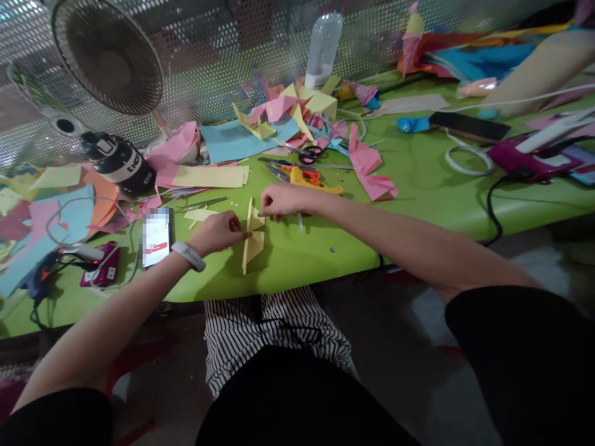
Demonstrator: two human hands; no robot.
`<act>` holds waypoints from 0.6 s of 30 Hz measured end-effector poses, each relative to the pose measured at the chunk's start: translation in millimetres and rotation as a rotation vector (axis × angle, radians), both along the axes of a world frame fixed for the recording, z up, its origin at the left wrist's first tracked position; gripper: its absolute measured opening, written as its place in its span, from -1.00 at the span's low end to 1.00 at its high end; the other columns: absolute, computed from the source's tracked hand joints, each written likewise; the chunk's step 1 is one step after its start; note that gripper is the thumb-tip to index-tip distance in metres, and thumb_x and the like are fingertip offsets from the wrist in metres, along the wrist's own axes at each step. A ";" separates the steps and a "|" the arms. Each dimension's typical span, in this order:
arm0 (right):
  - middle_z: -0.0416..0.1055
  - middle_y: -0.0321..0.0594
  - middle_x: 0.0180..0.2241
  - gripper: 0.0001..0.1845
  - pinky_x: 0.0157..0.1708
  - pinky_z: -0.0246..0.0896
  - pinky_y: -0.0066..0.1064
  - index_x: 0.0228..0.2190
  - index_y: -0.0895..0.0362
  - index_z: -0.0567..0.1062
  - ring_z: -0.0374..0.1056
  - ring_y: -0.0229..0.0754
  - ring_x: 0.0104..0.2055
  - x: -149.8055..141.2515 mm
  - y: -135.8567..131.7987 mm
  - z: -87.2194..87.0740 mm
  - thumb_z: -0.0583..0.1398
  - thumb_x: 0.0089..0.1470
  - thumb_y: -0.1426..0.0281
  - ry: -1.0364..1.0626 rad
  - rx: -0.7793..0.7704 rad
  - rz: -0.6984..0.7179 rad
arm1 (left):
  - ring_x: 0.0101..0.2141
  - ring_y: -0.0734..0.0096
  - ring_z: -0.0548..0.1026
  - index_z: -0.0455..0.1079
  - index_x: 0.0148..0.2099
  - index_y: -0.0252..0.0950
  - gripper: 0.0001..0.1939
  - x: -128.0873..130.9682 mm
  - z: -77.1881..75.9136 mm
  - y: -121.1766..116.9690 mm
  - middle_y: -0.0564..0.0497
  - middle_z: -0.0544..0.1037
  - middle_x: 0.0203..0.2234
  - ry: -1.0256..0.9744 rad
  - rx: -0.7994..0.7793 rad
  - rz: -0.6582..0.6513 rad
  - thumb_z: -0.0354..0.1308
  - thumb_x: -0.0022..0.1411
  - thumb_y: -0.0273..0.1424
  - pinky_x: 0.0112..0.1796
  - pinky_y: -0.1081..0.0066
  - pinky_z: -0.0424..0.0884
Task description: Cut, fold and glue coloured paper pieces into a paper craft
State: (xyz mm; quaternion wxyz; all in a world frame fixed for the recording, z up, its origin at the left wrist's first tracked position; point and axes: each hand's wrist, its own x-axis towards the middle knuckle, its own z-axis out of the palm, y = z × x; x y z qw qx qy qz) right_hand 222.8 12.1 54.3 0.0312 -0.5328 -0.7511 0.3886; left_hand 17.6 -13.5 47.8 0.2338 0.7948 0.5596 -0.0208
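A folded piece of pale yellow paper stands on edge on the green tabletop, with a long narrow strip and flaps reaching to the right. My left hand, a pale band on its wrist, pinches the strip's middle from the left. On the other side, my right hand has its fingers curled together at the upper flap; its fingertips partly hide the contact. Just beyond it lies a yellow glue gun, with scissors farther back. Yellow paper scraps lie by my left hand.
A phone and a purple power strip lie left. Behind are a black bottle, a fan and piled coloured paper. At right, cables run to another purple power strip. The table's front edge is near my lap.
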 end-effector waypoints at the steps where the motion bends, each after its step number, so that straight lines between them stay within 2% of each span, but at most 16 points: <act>1: 0.58 -0.15 -0.36 -0.87 -0.33 0.32 -0.36 -0.33 0.20 0.57 0.48 -0.20 -0.39 0.2 -0.6 -0.8 0.28 0.14 0.37 0.001 0.098 -0.012 | -0.42 0.28 0.49 0.45 -0.25 -0.30 -0.69 -0.5 0.5 -9.5 -0.08 0.60 -0.37 0.054 0.059 -0.023 0.24 0.08 -0.16 -0.45 0.35 0.31; 5: 0.55 -0.11 -0.11 -0.73 -0.21 0.30 -0.27 -0.13 0.13 0.57 0.46 -0.07 -0.15 -6.7 0.1 -10.6 0.29 0.10 0.34 -0.051 0.378 0.053 | -0.40 0.24 0.50 0.47 -0.27 -0.29 -0.84 -1.8 4.1 -36.0 -0.10 0.60 -0.37 0.224 0.187 -0.082 0.16 0.12 -0.33 -0.48 0.37 0.23; 10: 0.45 -0.01 0.07 -0.63 0.00 0.27 -0.11 -0.03 0.15 0.54 0.36 0.06 0.08 -19.4 -5.8 -16.1 0.25 0.09 0.43 0.020 0.525 0.269 | -0.38 0.15 0.52 0.49 -0.25 -0.35 -0.79 -24.2 18.1 -44.7 -0.17 0.57 -0.38 0.415 0.436 -0.212 0.03 0.27 -0.41 -0.48 0.32 0.23; 12: 0.43 0.00 0.11 -0.60 0.07 0.23 -0.09 0.01 0.16 0.52 0.34 0.07 0.13 -21.1 -13.0 -11.5 0.22 0.10 0.46 0.051 0.513 0.298 | -0.36 0.15 0.52 0.49 -0.24 -0.35 -0.80 -38.5 22.7 -44.3 -0.15 0.55 -0.39 0.435 0.549 -0.296 0.02 0.29 -0.46 -0.46 0.31 0.27; 14: 0.44 0.00 0.12 -0.60 0.06 0.25 -0.11 0.05 0.16 0.50 0.37 0.06 0.11 -21.1 -21.4 -6.3 0.19 0.17 0.41 0.064 0.443 0.253 | -0.34 0.18 0.51 0.49 -0.24 -0.34 -0.79 -51.2 23.8 -41.3 -0.14 0.55 -0.37 0.419 0.636 -0.423 0.01 0.33 -0.48 -0.42 0.30 0.32; 18: 0.55 -0.01 -0.04 -0.63 -0.14 0.35 -0.22 0.05 0.16 0.49 0.51 -0.05 -0.16 -18.9 -36.3 -7.1 0.16 0.26 0.29 0.136 0.213 0.086 | -0.33 0.25 0.49 0.49 -0.14 -0.32 -0.76 -63.1 13.5 -27.9 -0.10 0.57 -0.32 0.338 0.760 -0.625 -0.03 0.39 -0.49 -0.33 0.28 0.38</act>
